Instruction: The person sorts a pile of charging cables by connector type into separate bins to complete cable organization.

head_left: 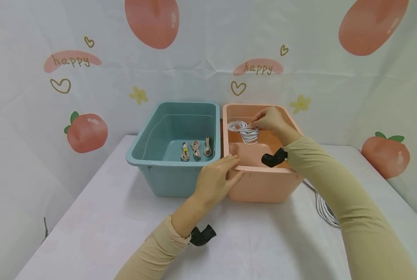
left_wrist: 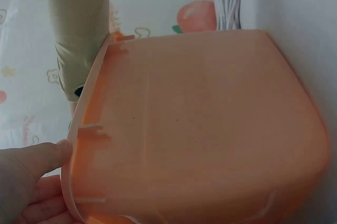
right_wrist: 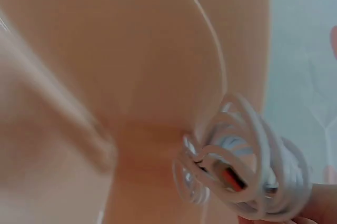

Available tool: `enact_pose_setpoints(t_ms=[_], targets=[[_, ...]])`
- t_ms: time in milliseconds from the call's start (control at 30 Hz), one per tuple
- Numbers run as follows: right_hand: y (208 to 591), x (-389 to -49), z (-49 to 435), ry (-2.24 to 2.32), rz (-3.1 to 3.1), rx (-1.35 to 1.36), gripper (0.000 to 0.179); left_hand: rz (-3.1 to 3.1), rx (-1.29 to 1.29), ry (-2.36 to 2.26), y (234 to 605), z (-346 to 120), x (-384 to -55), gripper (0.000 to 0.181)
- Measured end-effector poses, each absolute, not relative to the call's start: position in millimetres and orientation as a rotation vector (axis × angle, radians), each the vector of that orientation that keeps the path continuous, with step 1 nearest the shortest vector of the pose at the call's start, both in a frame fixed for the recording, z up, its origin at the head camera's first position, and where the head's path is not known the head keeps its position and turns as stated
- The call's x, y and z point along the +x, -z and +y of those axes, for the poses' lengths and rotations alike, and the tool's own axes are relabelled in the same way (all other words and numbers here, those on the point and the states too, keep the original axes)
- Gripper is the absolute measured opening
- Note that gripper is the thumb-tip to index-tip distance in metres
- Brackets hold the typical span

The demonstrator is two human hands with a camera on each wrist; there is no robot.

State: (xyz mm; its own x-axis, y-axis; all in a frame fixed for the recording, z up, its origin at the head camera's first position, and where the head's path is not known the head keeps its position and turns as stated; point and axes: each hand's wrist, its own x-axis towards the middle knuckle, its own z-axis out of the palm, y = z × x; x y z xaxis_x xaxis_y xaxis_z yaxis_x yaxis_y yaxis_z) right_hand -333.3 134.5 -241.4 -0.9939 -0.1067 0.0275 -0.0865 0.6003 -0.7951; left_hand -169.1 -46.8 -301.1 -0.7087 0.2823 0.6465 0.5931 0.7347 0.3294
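"White, fruit-printed cloth backdrop (head_left: 201, 83) behind a white table (head_left: 264, 229): what seems complete?"

"Three small bundles of beige cord (head_left: 196, 151) lie in the blue-grey plastic bin (head_left: 173, 177), left."

"What seems left?"

"One white coiled cable (head_left: 249, 136), pinched by the right hand (head_left: 270, 119) over the far part of the peach plastic bin (head_left: 264, 186), is unreleased; more white cable (head_left: 324, 209) lies right. The left hand (head_left: 215, 177) grips that bin at near left."

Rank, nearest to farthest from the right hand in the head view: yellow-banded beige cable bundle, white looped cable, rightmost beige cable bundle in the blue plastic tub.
1. White looped cable: in the right hand.
2. Rightmost beige bundle: left, in the blue tub.
3. Yellow-banded beige bundle: farther left, same tub.
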Motion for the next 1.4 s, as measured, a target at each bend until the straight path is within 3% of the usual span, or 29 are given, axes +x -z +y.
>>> enact_pose_setpoints(t_ms=[467,833,1400], targets=[[231.8,-332.2,138.6,1.262,2.497,-0.325,0.035,-2.362,-0.671,0.721,301.5,-47.2,-169.9,0.030],[205.5,-315.4,158.4,1.515,2.358,-0.372,0.028,-2.343,-0.671,0.725,302.7,-47.4,-170.4,0.030],[197.4,-284.1,199.1,1.404,2.505,-0.427,0.039,-2.340,-0.670,0.725,301.9,-47.5,-169.3,0.030]])
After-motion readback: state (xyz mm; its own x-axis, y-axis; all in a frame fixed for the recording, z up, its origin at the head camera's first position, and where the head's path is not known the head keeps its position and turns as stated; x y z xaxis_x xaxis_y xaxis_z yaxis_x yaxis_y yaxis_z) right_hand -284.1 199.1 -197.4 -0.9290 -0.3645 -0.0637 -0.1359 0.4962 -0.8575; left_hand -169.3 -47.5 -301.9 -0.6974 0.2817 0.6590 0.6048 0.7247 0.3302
